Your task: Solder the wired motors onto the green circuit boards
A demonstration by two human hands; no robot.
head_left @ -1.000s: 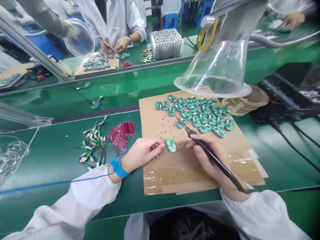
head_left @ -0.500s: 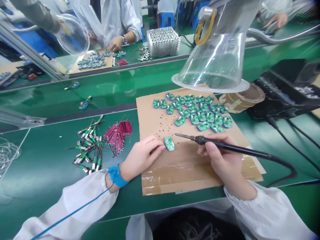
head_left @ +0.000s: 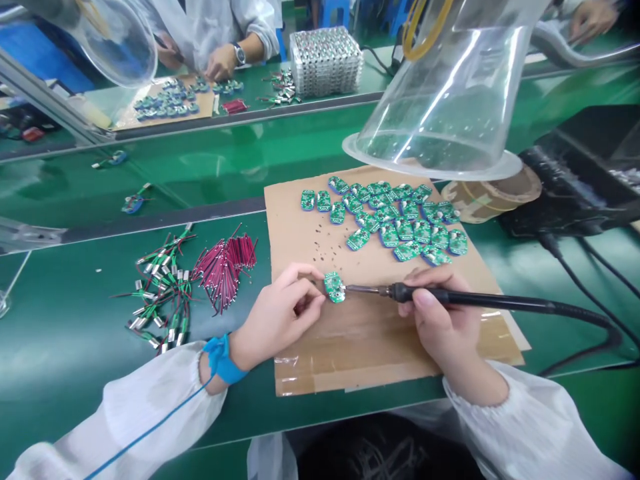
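Against the left edge of a small green circuit board [head_left: 334,287] are the curled fingers of my left hand [head_left: 285,307], holding it by the side. The board lies on a brown cardboard sheet [head_left: 400,347]. My right hand [head_left: 443,320] is closed around a soldering iron [head_left: 400,292] like a pen. The iron's tip meets the board's right side, where a small pale part shows. Farther back on the cardboard sit several more green circuit boards [head_left: 387,213] with blue undersides. A blue strap [head_left: 223,359] with a cord circles my left wrist.
Red-and-black wires [head_left: 223,270] and white-ended connector leads [head_left: 163,290] lie to the left. A clear fume hood [head_left: 440,120] hangs above the back boards. Behind it stand a cardboard tube [head_left: 493,193] and a black unit [head_left: 580,173]. Across the divider, a co-worker's hand [head_left: 221,63] handles boards.
The soldering iron's tip has come down from above the board to its right side. My left fingers have shifted on the board's edge. The whole view has tilted slightly.
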